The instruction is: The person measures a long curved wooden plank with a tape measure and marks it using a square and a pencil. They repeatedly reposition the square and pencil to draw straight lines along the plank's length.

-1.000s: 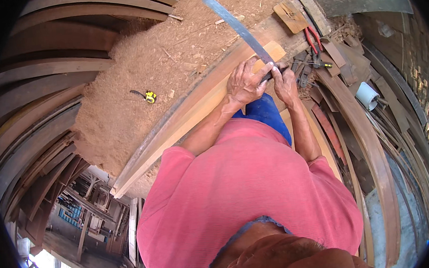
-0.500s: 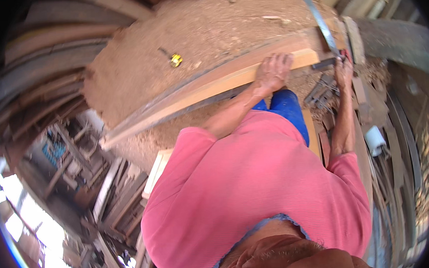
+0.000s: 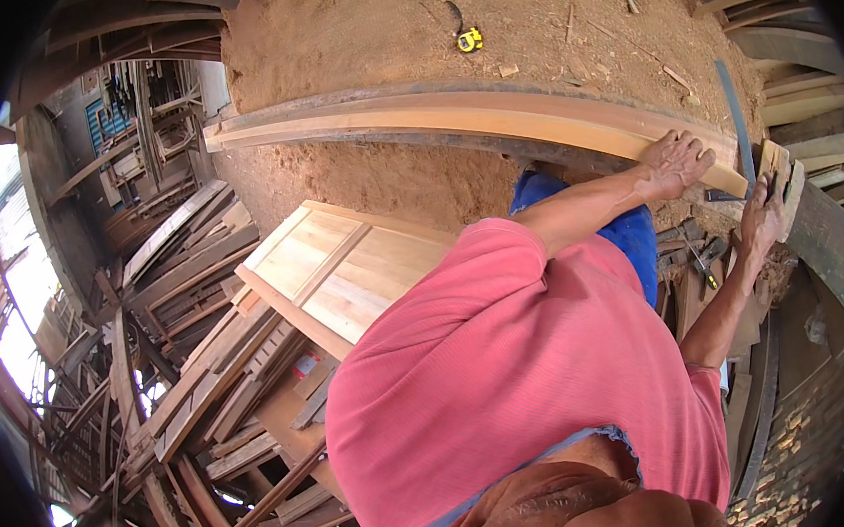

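At the far end of the long plank (image 3: 490,117), the left hand (image 3: 674,161) lies flat with fingers spread on the wood, while the right hand (image 3: 762,220) grips a small wooden block (image 3: 778,175) beside it. Behind, a yellow tape measure (image 3: 469,41) lies on the sawdust floor (image 3: 357,33)

Right hand (image 3: 762,220): fingers hidden behind the small wooden block (image 3: 778,180). Long plank (image 3: 471,118): near end covered by the left hand (image 3: 674,163). Yellow tape measure (image 3: 469,41): details too small to tell.
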A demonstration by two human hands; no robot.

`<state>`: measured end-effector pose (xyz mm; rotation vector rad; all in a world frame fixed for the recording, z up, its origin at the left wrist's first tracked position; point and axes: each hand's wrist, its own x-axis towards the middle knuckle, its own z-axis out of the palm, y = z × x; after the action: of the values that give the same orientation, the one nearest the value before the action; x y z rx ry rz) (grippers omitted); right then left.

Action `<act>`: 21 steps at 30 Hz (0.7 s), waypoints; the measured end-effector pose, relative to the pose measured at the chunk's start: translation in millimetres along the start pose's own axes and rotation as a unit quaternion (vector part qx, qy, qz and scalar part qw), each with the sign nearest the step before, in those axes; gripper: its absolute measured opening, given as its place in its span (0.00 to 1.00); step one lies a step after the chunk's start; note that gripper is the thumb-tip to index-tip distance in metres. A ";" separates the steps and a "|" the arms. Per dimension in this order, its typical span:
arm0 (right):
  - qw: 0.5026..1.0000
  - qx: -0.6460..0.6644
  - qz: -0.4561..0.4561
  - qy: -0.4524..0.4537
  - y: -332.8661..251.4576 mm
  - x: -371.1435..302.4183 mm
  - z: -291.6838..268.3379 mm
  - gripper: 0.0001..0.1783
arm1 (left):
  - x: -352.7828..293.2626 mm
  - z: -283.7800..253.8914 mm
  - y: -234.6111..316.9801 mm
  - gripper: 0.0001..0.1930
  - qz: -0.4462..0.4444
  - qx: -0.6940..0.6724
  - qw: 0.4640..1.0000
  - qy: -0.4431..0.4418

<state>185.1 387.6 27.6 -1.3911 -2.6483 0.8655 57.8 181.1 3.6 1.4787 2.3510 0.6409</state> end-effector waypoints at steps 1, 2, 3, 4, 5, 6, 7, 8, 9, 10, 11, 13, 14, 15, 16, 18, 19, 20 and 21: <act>0.999 0.000 -0.043 -0.024 -22.7 -0.6 4.0 0.25 | -3.0 1.7 -1.6 0.18 -0.012 -0.016 1.000 0.005; 0.995 0.005 -0.095 -0.043 -42.7 -2.9 10.3 0.24 | -4.9 3.6 -4.0 0.19 -0.018 -0.028 0.999 0.016; 0.994 0.043 -0.084 -0.051 -62.1 -14.1 24.5 0.24 | -10.8 4.3 -8.2 0.21 -0.036 -0.037 0.998 0.020; 0.990 -0.017 -0.118 -0.069 -78.9 -22.4 34.9 0.24 | -21.6 2.4 -18.8 0.22 -0.052 -0.032 0.997 0.036; 0.987 -0.014 -0.133 -0.092 -94.1 -31.8 47.5 0.24 | -32.9 -0.5 -30.4 0.22 -0.070 -0.031 0.996 0.038; 0.982 -0.014 -0.149 -0.111 -108.9 -44.7 61.5 0.25 | -45.0 -5.4 -43.2 0.22 -0.089 -0.033 0.995 0.023; 0.979 -0.017 -0.160 -0.121 -123.0 -59.0 74.3 0.27 | -64.5 -14.6 -65.8 0.25 -0.087 -0.036 0.996 -0.010; 0.978 -0.027 -0.152 -0.137 -138.3 -71.9 89.2 0.29 | -85.1 -25.6 -89.3 0.27 -0.096 -0.029 0.995 -0.005; 0.972 -0.059 -0.173 -0.145 -153.8 -84.7 101.7 0.30 | -112.2 -39.1 -114.3 0.28 -0.101 -0.014 0.995 0.009; 0.965 -0.107 -0.183 -0.152 -170.7 -98.3 113.8 0.30 | -137.8 -54.8 -138.1 0.30 -0.107 0.001 0.994 0.025; 0.963 -0.108 -0.197 -0.151 -186.8 -110.1 123.8 0.31 | -164.7 -72.0 -162.9 0.31 -0.129 0.017 0.991 0.003; 0.953 -0.124 -0.240 -0.137 -220.0 -136.4 142.1 0.32 | -225.7 -110.4 -210.2 0.33 -0.175 0.042 0.983 -0.032; 0.951 -0.139 -0.236 -0.143 -235.5 -146.5 149.0 0.34 | -251.2 -127.9 -230.5 0.33 -0.192 0.057 0.979 -0.025; 0.948 -0.154 -0.239 -0.145 -251.4 -156.2 155.4 0.35 | -275.7 -144.0 -248.7 0.33 -0.200 0.083 0.976 -0.013; 0.943 -0.176 -0.245 -0.140 -268.0 -165.0 162.7 0.36 | -302.1 -158.8 -265.7 0.33 -0.202 0.114 0.973 0.019; 0.929 -0.206 -0.261 -0.162 -296.9 -177.8 175.0 0.37 | -337.1 -178.1 -290.0 0.32 -0.214 0.142 0.965 0.047; 0.920 -0.238 -0.258 -0.172 -309.3 -185.5 182.2 0.36 | -349.8 -185.4 -299.7 0.31 -0.224 0.139 0.964 0.042; 0.910 -0.267 -0.261 -0.179 -320.1 -191.7 188.5 0.36 | -359.3 -190.6 -306.6 0.31 -0.241 0.136 0.960 0.037; 0.904 -0.293 -0.257 -0.179 -328.0 -195.6 192.8 0.35 | -363.9 -191.5 -308.8 0.30 -0.231 0.145 0.961 0.052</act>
<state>3.6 2.3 67.7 -0.5032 -3.4941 0.2841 -113.2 -303.7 13.0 0.9426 2.8288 0.2663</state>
